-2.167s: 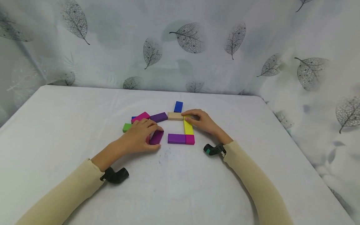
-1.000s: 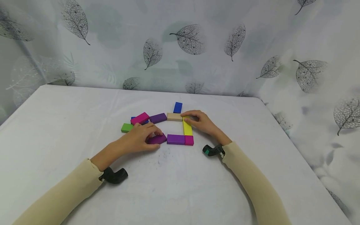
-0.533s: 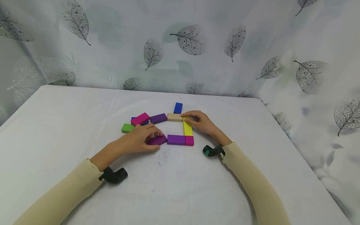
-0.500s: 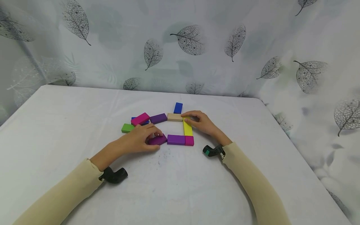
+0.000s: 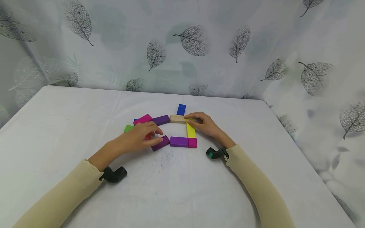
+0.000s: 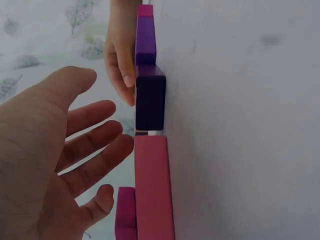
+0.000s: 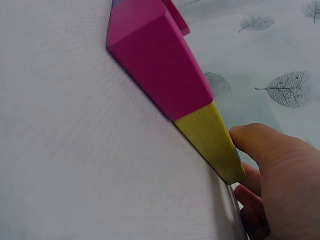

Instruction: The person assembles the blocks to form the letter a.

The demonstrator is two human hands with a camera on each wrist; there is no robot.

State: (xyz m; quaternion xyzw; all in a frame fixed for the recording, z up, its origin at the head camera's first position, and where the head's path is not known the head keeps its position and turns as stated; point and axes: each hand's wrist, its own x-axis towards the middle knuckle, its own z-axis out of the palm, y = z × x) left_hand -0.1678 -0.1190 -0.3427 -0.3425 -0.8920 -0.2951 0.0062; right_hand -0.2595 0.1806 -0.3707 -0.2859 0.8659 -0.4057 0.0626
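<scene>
My left hand (image 5: 139,136) hovers over the left part of a loop of coloured blocks, fingers spread and holding nothing. Its thumb appears just above a dark purple block (image 5: 162,144), angled on the table; the left wrist view shows a gap between hand and blocks. A pink block (image 6: 152,185) lies below those fingers, mostly covered in the head view. My right hand (image 5: 206,125) has thumb and fingers at the far end of a yellow block (image 5: 191,131), holding it in place. A magenta block (image 5: 192,142) abuts the yellow one's near end, beside a purple block (image 5: 179,142).
The far side has a tan block (image 5: 177,119), a purple block (image 5: 161,120) and a magenta block (image 5: 143,119) lying over a blue one. A blue block (image 5: 181,109) stands out behind the tan. A green block (image 5: 128,128) lies at left. White cloth covers the table (image 5: 182,190).
My left hand turned the dark purple block until its corner came near the purple block, then let go and lifted slightly up and left. The right hand stays at the yellow block.
</scene>
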